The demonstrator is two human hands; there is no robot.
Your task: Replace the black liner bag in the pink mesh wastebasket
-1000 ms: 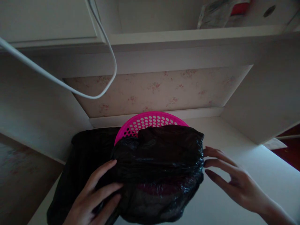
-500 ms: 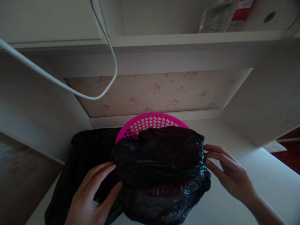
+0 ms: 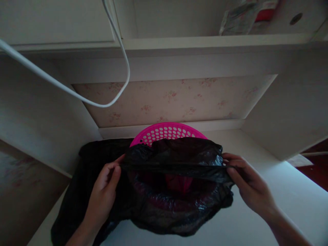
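Observation:
A thin black trash bag (image 3: 176,218) is draped over a bright pink perforated basket (image 3: 167,131), whose back rim shows behind the plastic. My left hand (image 3: 105,191) pinches the bag's edge at the left. At the right, my right hand (image 3: 249,184) pinches the same edge between thumb and fingers. The edge is stretched straight between both hands, and below it the pink inside of the basket shows through the opening. More dark black plastic (image 3: 84,191) lies bunched to the left, partly behind my left arm.
The basket stands on a white surface (image 3: 276,198) between two white side panels. A white cable (image 3: 102,104) hangs in a loop at upper left. Above is a white shelf (image 3: 205,42) holding a clear plastic package (image 3: 238,18). Floral wallpaper (image 3: 166,99) covers the back.
My left hand has moved up and closed on the bag's edge. My right hand has closed on the other side. The edge is now pulled taut and the basket's inside shows.

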